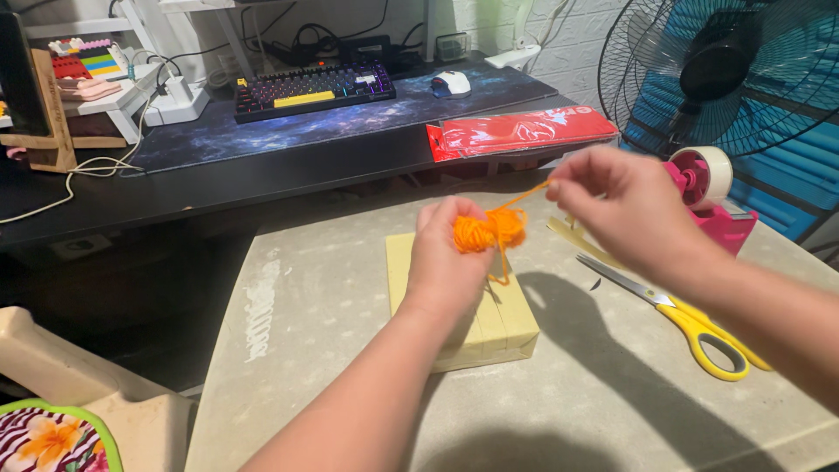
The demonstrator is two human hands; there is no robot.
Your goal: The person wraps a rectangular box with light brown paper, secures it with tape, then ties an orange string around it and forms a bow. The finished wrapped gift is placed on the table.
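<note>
- The scene is evenly and fairly brightly lit, with warm indoor light falling from above and somewhat behind the camera.
- The right hand and its forearm throw a broad, soft-edged shadow onto the pale table, falling towards the near edge.
- A second soft shadow spreads at the bottom centre, under the left arm.
- The space beneath the dark desk is dim, with little detail.
- The red plastic packet shows small glints of glare.
- The right hand is slightly motion-blurred; the yellow scissors are sharp.
- Wide-angle distortion bends lines at the edges.
</note>
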